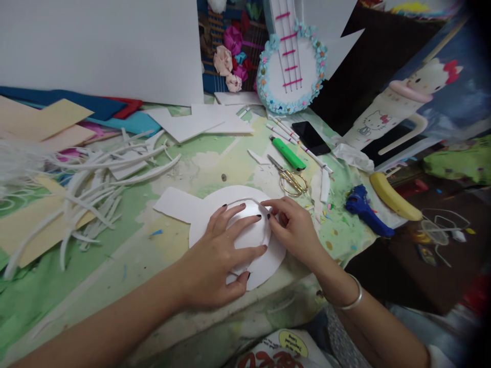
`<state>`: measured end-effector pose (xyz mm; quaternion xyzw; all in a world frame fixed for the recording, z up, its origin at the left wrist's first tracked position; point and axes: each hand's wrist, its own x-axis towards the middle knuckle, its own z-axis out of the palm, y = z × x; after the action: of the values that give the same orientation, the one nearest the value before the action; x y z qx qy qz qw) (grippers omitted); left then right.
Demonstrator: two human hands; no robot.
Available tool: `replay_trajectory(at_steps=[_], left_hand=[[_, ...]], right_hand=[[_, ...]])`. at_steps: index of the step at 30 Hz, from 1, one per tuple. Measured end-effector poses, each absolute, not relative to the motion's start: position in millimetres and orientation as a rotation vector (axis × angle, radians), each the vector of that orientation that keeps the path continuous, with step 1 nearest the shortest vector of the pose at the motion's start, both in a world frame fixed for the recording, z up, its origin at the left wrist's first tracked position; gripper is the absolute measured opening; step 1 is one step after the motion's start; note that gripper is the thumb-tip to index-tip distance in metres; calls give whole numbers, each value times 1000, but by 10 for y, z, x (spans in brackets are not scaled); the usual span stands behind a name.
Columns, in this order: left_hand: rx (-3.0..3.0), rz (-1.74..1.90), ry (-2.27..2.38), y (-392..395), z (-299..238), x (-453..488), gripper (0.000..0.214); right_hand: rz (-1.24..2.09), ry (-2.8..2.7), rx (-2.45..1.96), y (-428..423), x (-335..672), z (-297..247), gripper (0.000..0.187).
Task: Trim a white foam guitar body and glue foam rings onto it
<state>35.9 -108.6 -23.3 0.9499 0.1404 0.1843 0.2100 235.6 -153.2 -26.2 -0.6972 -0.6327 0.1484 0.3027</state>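
Note:
On the table in front of me lies a round white board [203, 230] with a short straight neck at its upper left. A smaller round shape with a grey edge shows on its middle, partly covered by my hands. My left hand [226, 245] rests flat across the board, fingers spread over the inner round. At the right side of that inner edge, my right hand [293, 225] has its thumb and forefinger pinched together. What sits between those fingertips is too small to make out.
Gold-handled scissors [293, 181], a green cutter [288, 153] and a phone [310, 137] lie beyond the board. A blue glue gun [366, 212] and a banana [395, 197] are at right. White offcut strips [126, 166] pile up left. A flower-trimmed banjo-like model [291, 66] stands behind.

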Motion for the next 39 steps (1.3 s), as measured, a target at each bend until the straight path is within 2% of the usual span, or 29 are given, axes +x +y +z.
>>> replay_trajectory(at_steps=[39], left_hand=[[2663, 432, 401, -1079, -221, 344, 50]], right_hand=[[477, -1710, -1829, -1453, 2372, -251, 41]])
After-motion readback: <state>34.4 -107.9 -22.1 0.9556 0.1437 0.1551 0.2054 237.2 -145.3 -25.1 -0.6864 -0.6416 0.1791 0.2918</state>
